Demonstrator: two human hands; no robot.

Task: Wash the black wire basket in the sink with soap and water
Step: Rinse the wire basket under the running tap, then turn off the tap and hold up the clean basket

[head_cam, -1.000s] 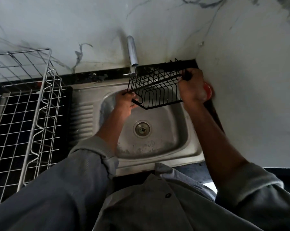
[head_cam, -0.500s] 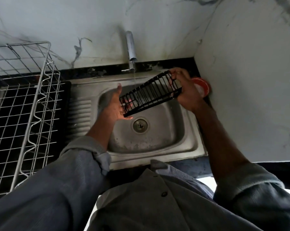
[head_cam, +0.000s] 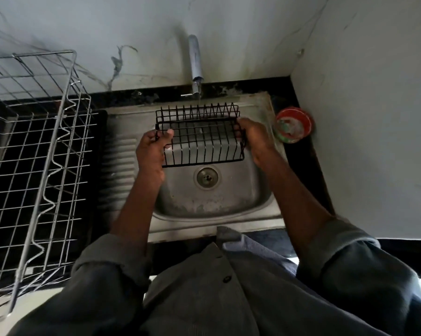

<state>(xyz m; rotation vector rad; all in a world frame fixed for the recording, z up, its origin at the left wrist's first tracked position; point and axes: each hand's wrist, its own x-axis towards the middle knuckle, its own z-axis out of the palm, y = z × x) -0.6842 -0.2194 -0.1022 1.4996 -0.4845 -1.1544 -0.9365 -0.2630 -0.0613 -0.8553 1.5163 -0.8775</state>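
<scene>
The black wire basket (head_cam: 201, 138) hangs level over the steel sink (head_cam: 187, 204), its open side up, right below the tap (head_cam: 196, 66). A thin stream of water falls from the tap onto the basket's far side. My left hand (head_cam: 151, 151) grips the basket's left end, thumb over the rim. My right hand (head_cam: 255, 139) grips its right end, fingers curled round the wires. The drain (head_cam: 206, 177) shows just below the basket.
A large silver wire dish rack (head_cam: 39, 151) stands on the black counter to the left of the sink's ribbed drainboard (head_cam: 122, 161). A round red and green tub (head_cam: 293, 124) sits at the sink's back right corner, against the white wall.
The basket was tilted and held mostly by my right hand with the left palm open beneath it. Now it is turned level under the tap and both hands grip its ends.
</scene>
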